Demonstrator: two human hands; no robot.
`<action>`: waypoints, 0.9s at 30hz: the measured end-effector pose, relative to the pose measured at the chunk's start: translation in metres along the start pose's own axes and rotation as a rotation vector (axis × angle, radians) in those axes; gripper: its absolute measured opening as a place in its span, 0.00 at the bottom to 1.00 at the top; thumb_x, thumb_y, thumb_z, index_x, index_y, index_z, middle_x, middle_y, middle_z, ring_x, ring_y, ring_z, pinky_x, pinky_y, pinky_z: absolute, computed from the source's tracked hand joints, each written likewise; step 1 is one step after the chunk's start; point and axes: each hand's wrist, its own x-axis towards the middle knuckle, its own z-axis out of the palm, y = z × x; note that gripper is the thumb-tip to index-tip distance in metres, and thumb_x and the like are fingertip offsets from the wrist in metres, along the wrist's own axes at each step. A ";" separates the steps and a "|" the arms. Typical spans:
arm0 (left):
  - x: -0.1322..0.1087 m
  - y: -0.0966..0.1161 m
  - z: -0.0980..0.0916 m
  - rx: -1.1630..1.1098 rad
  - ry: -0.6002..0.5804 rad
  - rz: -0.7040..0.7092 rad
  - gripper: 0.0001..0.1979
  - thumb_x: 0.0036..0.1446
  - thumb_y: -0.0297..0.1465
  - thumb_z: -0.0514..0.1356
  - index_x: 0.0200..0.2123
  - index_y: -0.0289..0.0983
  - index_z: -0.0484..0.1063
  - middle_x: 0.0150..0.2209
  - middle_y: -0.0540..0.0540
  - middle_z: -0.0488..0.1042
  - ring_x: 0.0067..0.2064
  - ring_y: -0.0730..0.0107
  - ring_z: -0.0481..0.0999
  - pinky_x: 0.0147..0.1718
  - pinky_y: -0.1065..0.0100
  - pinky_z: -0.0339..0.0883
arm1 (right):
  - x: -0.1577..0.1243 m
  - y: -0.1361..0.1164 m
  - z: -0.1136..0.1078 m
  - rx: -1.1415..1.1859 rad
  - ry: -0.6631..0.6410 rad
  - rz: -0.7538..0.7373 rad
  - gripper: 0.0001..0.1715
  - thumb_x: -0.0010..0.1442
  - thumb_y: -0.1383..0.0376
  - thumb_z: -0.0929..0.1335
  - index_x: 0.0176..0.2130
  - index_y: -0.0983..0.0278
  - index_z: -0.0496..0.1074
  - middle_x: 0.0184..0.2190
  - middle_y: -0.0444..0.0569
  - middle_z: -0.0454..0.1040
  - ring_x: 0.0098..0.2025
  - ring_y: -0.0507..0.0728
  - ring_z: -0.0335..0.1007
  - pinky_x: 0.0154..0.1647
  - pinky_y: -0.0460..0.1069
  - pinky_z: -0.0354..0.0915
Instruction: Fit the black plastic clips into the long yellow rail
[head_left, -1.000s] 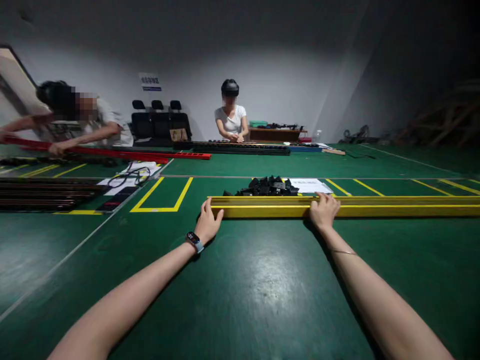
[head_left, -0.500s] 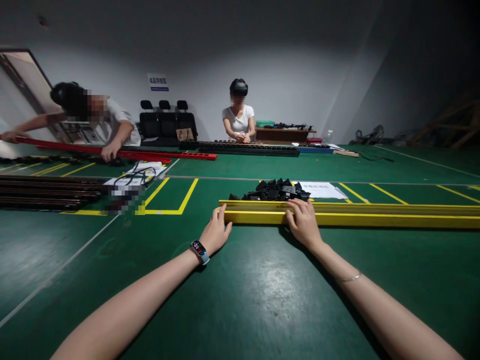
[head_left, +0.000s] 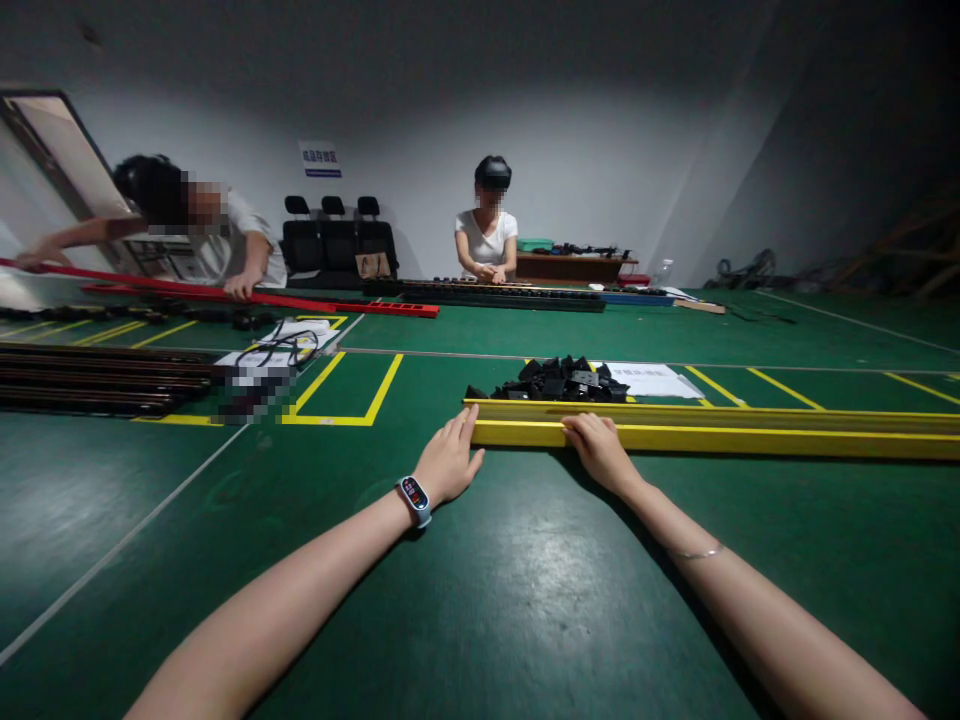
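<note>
A long yellow channel-shaped rail lies across the green table and runs out of view at the right. My left hand, with a watch band on its wrist, lies flat against the rail's left end, fingers stretched out. Further right, my right hand has its fingers bent over the rail's near edge; the thumb is hidden. Just behind the rail sits a heap of small black parts, beside a white paper sheet.
Dark long rails lie at the left, near papers and a black cable. Across the table, one person handles a red rail; another person sits behind black rails. Yellow tape marks the green tabletop.
The yellow rail's left end has shifted a little to the right, my left hand moving with it. My right hand's fingers have drawn in from spread to bent over the near edge.
</note>
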 end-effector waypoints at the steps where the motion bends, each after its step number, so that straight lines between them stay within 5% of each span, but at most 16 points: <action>1: 0.001 0.000 0.000 0.000 -0.001 0.005 0.34 0.60 0.35 0.52 0.65 0.33 0.42 0.60 0.32 0.60 0.59 0.54 0.63 0.56 0.55 0.59 | -0.002 0.004 -0.002 0.002 0.000 0.003 0.13 0.67 0.59 0.59 0.42 0.62 0.69 0.35 0.50 0.74 0.38 0.57 0.68 0.40 0.52 0.55; 6: 0.001 -0.007 0.003 -0.053 -0.037 -0.058 0.21 0.63 0.32 0.49 0.58 0.32 0.55 0.49 0.36 0.70 0.52 0.60 0.70 0.51 0.60 0.64 | -0.001 -0.003 -0.014 0.029 0.042 0.034 0.13 0.65 0.59 0.60 0.42 0.61 0.69 0.38 0.50 0.74 0.42 0.58 0.68 0.45 0.53 0.56; 10: 0.000 -0.009 0.002 -0.020 -0.045 -0.027 0.14 0.62 0.31 0.50 0.50 0.34 0.62 0.45 0.38 0.71 0.48 0.60 0.71 0.48 0.60 0.65 | 0.038 -0.040 -0.013 -0.007 0.131 0.118 0.14 0.64 0.61 0.59 0.43 0.62 0.69 0.43 0.53 0.73 0.47 0.59 0.65 0.50 0.54 0.56; 12: -0.001 -0.009 0.002 -0.020 -0.046 -0.028 0.12 0.62 0.31 0.51 0.48 0.34 0.63 0.43 0.39 0.71 0.47 0.60 0.71 0.47 0.60 0.66 | 0.072 -0.063 -0.005 -0.022 0.035 0.202 0.14 0.63 0.61 0.60 0.43 0.63 0.71 0.43 0.53 0.74 0.48 0.60 0.65 0.50 0.54 0.56; 15: -0.002 -0.008 0.001 -0.060 -0.042 -0.032 0.10 0.61 0.29 0.51 0.45 0.35 0.65 0.43 0.40 0.71 0.47 0.61 0.71 0.47 0.59 0.65 | 0.128 -0.095 0.016 0.013 -0.304 0.381 0.17 0.61 0.59 0.63 0.45 0.63 0.72 0.49 0.56 0.72 0.53 0.62 0.63 0.52 0.55 0.56; 19: 0.000 -0.010 -0.001 -0.275 0.006 -0.082 0.10 0.61 0.28 0.49 0.43 0.36 0.67 0.43 0.41 0.72 0.47 0.62 0.71 0.49 0.58 0.64 | 0.179 -0.115 0.050 0.038 -0.435 0.535 0.21 0.52 0.57 0.71 0.41 0.70 0.75 0.44 0.66 0.73 0.50 0.68 0.66 0.46 0.58 0.60; 23: 0.003 -0.019 0.000 -0.447 0.096 -0.232 0.09 0.60 0.29 0.50 0.41 0.38 0.69 0.41 0.43 0.74 0.44 0.63 0.73 0.48 0.58 0.66 | 0.191 -0.114 0.066 0.107 -0.432 0.588 0.22 0.44 0.60 0.76 0.38 0.71 0.75 0.42 0.66 0.74 0.50 0.69 0.66 0.46 0.60 0.61; 27: 0.008 -0.028 0.003 -0.490 0.194 -0.326 0.10 0.61 0.32 0.51 0.43 0.37 0.68 0.43 0.41 0.73 0.43 0.64 0.74 0.44 0.60 0.68 | 0.184 -0.117 0.058 0.266 -0.312 0.476 0.13 0.58 0.60 0.69 0.41 0.65 0.74 0.40 0.54 0.77 0.44 0.57 0.71 0.45 0.51 0.63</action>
